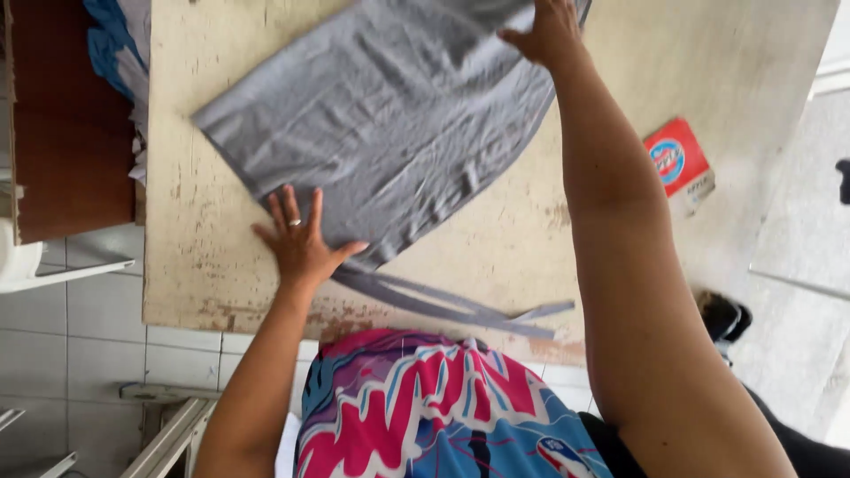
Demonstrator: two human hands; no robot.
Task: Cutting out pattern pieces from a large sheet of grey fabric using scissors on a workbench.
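A grey piece of cloth point(390, 124) lies spread on a worn cream tabletop point(212, 257). My left hand point(301, 239), with a ring on one finger, presses flat on the cloth's near edge, fingers apart. My right hand point(549, 35) reaches to the far side and rests on the cloth's upper right part, fingers flat. Thin grey strips point(452, 305) of the same cloth trail along the table's near edge.
A small red and white box point(677, 159) lies at the table's right side. Blue and white fabric point(111, 44) is piled at the upper left beside a brown board point(71, 133). White tiled floor point(80, 336) shows at lower left.
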